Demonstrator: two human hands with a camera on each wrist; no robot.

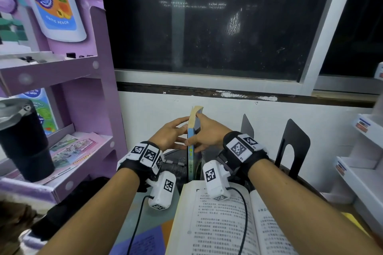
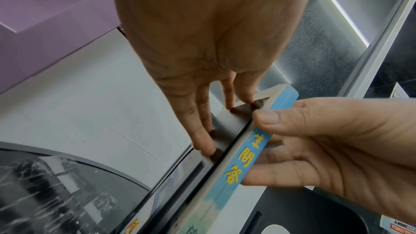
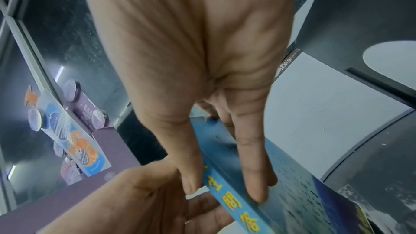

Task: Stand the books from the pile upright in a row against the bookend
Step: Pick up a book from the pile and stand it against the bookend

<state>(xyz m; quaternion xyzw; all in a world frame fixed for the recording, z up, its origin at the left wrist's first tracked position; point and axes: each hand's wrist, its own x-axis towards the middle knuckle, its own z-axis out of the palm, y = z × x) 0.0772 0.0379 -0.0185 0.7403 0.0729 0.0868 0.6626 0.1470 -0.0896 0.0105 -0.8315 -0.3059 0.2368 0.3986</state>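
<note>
A thin blue book [image 1: 193, 141] with yellow characters on its spine [image 2: 247, 157] stands upright between my hands, over the dark round table. My right hand [image 1: 199, 136] pinches it near the top. The thumb is on the spine side and the fingers [image 3: 254, 175] lie on the blue cover [image 3: 292, 184]. My left hand [image 1: 182, 132] has straight fingers [image 2: 202, 127] resting on the opposite cover. A black metal bookend [image 1: 293, 147] stands to the right of the book, apart from it. A second grey upright plate [image 1: 247, 126] stands behind my right wrist. An open book [image 1: 223, 223] lies flat nearest me.
A purple cardboard display shelf [image 1: 83, 89] stands close on the left, with a black tumbler [image 1: 24, 141] on it. White boxes [image 1: 362, 172] line the right side. A white wall and a dark window are just behind the table.
</note>
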